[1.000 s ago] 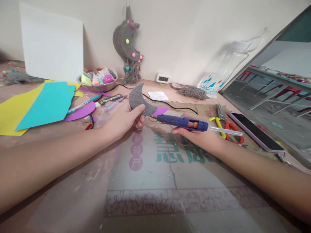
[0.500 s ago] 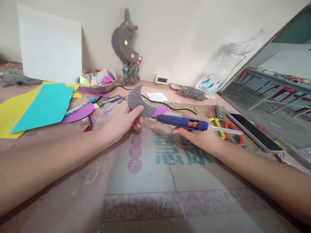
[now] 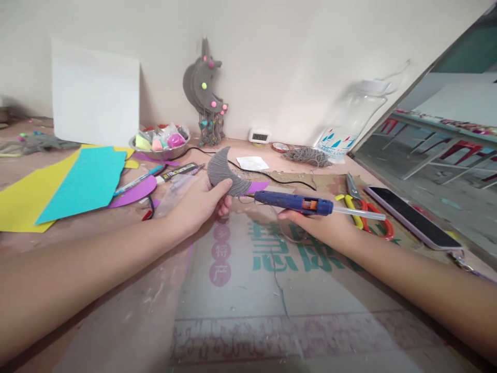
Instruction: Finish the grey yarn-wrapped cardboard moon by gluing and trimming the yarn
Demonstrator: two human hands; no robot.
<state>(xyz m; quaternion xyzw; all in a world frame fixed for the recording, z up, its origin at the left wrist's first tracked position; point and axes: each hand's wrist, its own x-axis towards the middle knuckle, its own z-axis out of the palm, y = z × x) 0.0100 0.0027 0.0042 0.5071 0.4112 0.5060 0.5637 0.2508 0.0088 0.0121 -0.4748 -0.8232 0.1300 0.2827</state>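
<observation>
Pinched between the thumb and fingers of my left hand (image 3: 205, 199) is a crescent moon (image 3: 227, 173) wound in grey yarn, its horns pointing up and to the right. My right hand (image 3: 314, 220) is wrapped round a blue hot glue gun (image 3: 293, 202), mostly from behind and below. A clear glue stick (image 3: 361, 213) juts from the gun's back end. The nozzle is at the lower edge of the crescent; whether it touches, I cannot tell. Both hands are above a cardboard sheet (image 3: 240, 290) with green and purple print under clear plastic.
Scissors (image 3: 359, 212) and a phone (image 3: 413, 215) lie at right. Coloured sheets (image 3: 81, 181), pens (image 3: 140, 178) and a bowl of clay (image 3: 161, 145) are at left. Behind stand a finished moon hanging (image 3: 205, 93), a timer (image 3: 259, 135), grey yarn (image 3: 308, 156) and a bottle (image 3: 345, 124). A black cord (image 3: 279, 178) crosses behind the crescent.
The camera view has shifted, so the background sits lower in the picture. Both hands keep their grip, with the nozzle still at the crescent's lower edge.
</observation>
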